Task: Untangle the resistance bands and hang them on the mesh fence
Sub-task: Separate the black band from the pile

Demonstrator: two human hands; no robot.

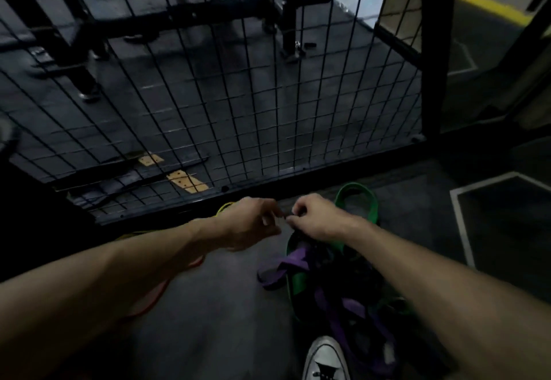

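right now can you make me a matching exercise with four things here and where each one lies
Things:
1. purple band
2. green band
3. red band
4. shoe

Places:
A. under the left forearm, on the floor
B. bottom edge of the view, below the pile
C. looped on the floor by the fence base, past the right hand
D. twisted through the pile, below the right hand

Pairs: 1-D, 2-C, 3-A, 4-B

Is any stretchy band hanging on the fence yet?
No, the mesh fence has nothing on it; the green band and purple band lie tangled on the floor.
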